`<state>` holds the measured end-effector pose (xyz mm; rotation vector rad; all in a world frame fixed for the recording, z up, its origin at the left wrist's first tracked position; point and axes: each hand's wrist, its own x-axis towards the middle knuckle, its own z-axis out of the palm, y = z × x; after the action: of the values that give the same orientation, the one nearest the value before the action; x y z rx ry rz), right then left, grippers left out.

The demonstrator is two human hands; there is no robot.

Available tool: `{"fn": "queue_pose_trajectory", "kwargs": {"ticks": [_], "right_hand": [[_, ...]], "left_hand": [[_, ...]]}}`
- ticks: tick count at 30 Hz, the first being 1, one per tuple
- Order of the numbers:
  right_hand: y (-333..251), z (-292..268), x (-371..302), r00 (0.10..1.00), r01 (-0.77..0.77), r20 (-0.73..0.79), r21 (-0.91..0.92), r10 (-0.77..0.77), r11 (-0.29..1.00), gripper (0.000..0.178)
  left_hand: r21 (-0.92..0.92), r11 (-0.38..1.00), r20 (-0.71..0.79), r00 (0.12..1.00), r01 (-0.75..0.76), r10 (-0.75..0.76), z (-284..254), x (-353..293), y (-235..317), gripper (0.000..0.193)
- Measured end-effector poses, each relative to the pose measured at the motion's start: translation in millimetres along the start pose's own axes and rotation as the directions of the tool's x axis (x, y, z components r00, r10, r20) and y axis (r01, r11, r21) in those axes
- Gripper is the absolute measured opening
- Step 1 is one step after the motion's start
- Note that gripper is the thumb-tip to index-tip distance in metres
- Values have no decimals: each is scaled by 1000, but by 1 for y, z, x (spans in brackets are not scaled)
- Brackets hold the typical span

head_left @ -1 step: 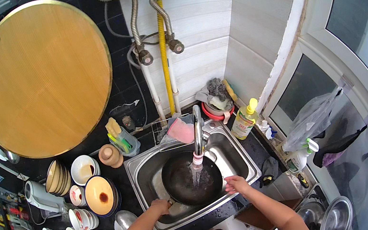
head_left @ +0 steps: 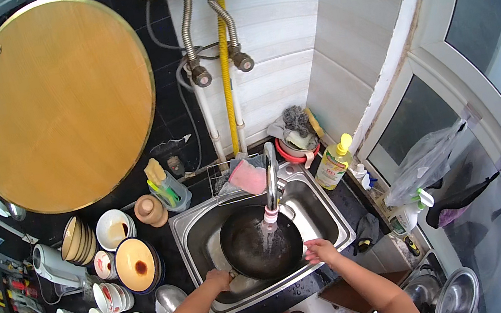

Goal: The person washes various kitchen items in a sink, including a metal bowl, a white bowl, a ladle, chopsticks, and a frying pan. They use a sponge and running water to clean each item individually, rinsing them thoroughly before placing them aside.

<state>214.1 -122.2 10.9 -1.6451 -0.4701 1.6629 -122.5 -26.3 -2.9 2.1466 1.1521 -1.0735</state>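
A dark frying pan (head_left: 253, 257) sits in the steel sink (head_left: 183, 259), with water running into it from the faucet (head_left: 270, 183). At the pan's near left side, my left hand (head_left: 220, 280) is closed around its handle, most of which is hidden by the fingers. My right hand (head_left: 322, 251) hovers over the sink's right side beside the pan's rim. Its fingers are partly spread and nothing shows in them. Some water lies in the bottom of the pan, rippling under the stream.
Stacked bowls (head_left: 137, 266) and a ladle (head_left: 169, 298) crowd the counter on the left. A yellow soap bottle (head_left: 333, 163) and a red basin (head_left: 295, 154) with cloths stand behind the sink. A pink sponge cloth (head_left: 247, 178) lies on a wire rack. Metal bowls (head_left: 456, 297) are at lower right.
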Motion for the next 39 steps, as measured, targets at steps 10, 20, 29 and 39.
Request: {"fn": "queue_pose_trajectory", "kwargs": {"ticks": [10,20,29,39], "right_hand": [[-17,43,-10,998,47,45,-117,-42,992,24],[-27,75,20,982,5,185,-220,37,976,23],[-103,60,42,751,580,102,-573,-652,579,23],[-171,95,80,508,580,-76,-707,-858,406,31]], "left_hand": [[-114,992,-219,973,45,-69,12,-11,14,23],[-321,937,-301,924,136,-237,56,9,19,21],[-352,900,-115,942,258,-315,39,-4,22,28],[-413,832,-910,209,-371,-358,-89,-31,30,16]]}}
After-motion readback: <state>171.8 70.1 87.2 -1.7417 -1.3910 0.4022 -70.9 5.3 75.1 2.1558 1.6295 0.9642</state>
